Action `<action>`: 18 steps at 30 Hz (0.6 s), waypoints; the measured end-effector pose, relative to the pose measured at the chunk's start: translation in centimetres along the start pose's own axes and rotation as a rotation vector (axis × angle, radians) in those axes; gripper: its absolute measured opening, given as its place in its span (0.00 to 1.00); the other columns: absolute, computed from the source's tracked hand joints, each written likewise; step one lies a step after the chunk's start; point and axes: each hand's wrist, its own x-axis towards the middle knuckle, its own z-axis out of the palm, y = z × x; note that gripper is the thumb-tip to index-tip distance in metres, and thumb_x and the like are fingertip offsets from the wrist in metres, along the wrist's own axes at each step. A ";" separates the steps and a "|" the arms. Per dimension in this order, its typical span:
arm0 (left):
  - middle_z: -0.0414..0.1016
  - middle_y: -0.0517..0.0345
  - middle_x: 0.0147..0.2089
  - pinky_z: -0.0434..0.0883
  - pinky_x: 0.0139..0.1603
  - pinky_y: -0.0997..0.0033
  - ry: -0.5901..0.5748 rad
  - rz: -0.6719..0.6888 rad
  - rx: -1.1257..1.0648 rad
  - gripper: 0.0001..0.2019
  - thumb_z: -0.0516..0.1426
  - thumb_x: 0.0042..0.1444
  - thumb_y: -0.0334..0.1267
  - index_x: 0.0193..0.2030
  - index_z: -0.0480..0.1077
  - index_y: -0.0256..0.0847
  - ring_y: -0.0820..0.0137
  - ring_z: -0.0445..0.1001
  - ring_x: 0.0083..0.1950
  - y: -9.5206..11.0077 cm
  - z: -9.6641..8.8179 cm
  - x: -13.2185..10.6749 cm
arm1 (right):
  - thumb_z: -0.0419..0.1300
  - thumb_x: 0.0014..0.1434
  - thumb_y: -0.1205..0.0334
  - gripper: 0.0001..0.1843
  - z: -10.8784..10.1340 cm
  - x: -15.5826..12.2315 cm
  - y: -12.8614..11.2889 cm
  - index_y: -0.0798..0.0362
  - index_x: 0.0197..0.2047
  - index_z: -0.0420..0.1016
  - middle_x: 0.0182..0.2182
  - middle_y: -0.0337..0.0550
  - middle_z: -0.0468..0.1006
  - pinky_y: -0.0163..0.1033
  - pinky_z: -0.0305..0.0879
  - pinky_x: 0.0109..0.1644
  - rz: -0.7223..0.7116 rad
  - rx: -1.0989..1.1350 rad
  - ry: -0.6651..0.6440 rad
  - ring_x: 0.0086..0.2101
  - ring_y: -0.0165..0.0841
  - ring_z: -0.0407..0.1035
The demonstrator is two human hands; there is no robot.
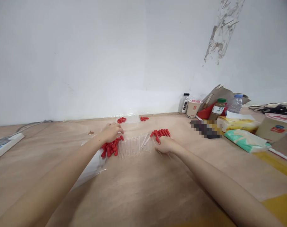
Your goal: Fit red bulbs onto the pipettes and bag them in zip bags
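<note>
The left hand (pixel 112 131) is above the pile of red bulbs (pixel 108 149); its fingers are bent and somewhat spread, and I see nothing between them. The right hand (pixel 165 145) is curled, near side of the row of red-topped tubes (pixel 162 132); one bulb is at its fingertips, but I cannot tell if it is pinched. Between the hands lie clear thin tubes (pixel 129 147), mostly side by side, perhaps so that each one is easy to take; a few at the right end lean across. The bulbs are likely kept at left to be within short reach. Farther, by the wall (pixel 91 56), two small groups of bulbs rest on clear plastic (pixel 133 119). Brown paper seems to cover the table (pixel 134 192). At far right stand bottles and a paper cup (pixel 193 108); at far left is a power strip (pixel 8 145). The wall is white, with a damaged patch at upper right.
</note>
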 end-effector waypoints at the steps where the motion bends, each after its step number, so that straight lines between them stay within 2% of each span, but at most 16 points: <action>1: 0.71 0.55 0.42 0.58 0.48 0.63 -0.032 0.027 0.002 0.09 0.53 0.51 0.33 0.34 0.74 0.46 0.61 0.66 0.48 -0.2 0.1 0.7 | 0.55 0.47 0.58 0.09 -0.3 0.0 0.1 0.54 0.25 0.71 0.25 0.47 0.74 0.37 0.58 0.31 0.003 0.026 -0.014 0.31 0.39 0.69; 6: 0.72 0.56 0.36 0.60 0.45 0.66 -0.161 0.111 0.000 0.07 0.57 0.44 0.30 0.27 0.75 0.46 0.63 0.69 0.42 -0.3 0.7 2.8 | 0.52 0.51 0.55 0.13 -2.5 -0.4 0.9 0.55 0.23 0.68 0.24 0.43 0.72 0.34 0.57 0.27 -0.005 0.164 -0.054 0.26 0.33 0.67; 10: 0.72 0.58 0.32 0.62 0.41 0.69 -0.189 0.120 -0.011 0.07 0.57 0.40 0.28 0.24 0.73 0.44 0.65 0.69 0.38 -0.5 1.2 3.1 | 0.49 0.54 0.61 0.14 -3.4 -0.5 2.1 0.56 0.21 0.67 0.22 0.40 0.71 0.30 0.57 0.27 -0.109 0.342 -0.099 0.24 0.27 0.64; 13: 0.72 0.57 0.33 0.63 0.39 0.70 -0.150 0.113 -0.037 0.05 0.57 0.42 0.29 0.26 0.71 0.42 0.65 0.69 0.37 -1.0 1.0 3.0 | 0.49 0.55 0.64 0.10 -2.9 -0.6 2.9 0.58 0.32 0.70 0.23 0.39 0.73 0.29 0.59 0.30 -0.197 0.611 -0.128 0.25 0.25 0.64; 16: 0.71 0.55 0.35 0.64 0.38 0.70 -0.060 0.084 -0.087 0.04 0.53 0.49 0.32 0.31 0.69 0.41 0.65 0.69 0.37 -0.9 -0.1 2.0 | 0.49 0.57 0.62 0.14 -2.0 -0.9 3.2 0.58 0.45 0.67 0.24 0.38 0.74 0.30 0.60 0.32 -0.265 0.786 -0.197 0.25 0.25 0.65; 18: 0.71 0.54 0.37 0.64 0.38 0.69 0.014 0.064 -0.134 0.06 0.50 0.53 0.35 0.35 0.67 0.40 0.65 0.69 0.39 0.1 -0.6 0.6 | 0.49 0.58 0.62 0.14 -1.2 -1.4 3.1 0.57 0.45 0.66 0.26 0.39 0.74 0.31 0.61 0.32 -0.323 0.814 -0.210 0.25 0.25 0.65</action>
